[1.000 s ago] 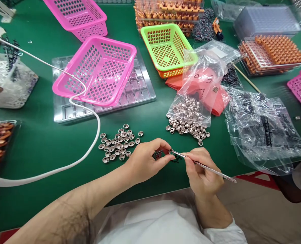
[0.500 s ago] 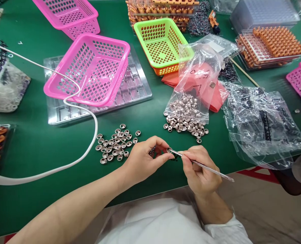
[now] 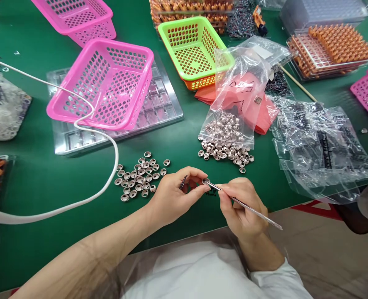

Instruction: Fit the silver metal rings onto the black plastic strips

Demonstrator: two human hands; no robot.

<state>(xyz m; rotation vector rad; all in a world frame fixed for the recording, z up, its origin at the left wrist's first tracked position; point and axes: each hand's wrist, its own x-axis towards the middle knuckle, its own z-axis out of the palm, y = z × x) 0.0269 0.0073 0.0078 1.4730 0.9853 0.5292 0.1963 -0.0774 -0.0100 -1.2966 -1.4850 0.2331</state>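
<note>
Tweezers lie pinched in the right hand above the green tabletop, tips meeting a small metal ring that the left hand pinches; loose rings lie just left

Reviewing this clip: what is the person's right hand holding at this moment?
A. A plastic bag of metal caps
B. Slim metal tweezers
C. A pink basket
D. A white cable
B: the right hand pinches slim metal tweezers, whose tip meets a small metal cap held at the left hand fingers; the white cable, pink basket and bag lie untouched.
</note>
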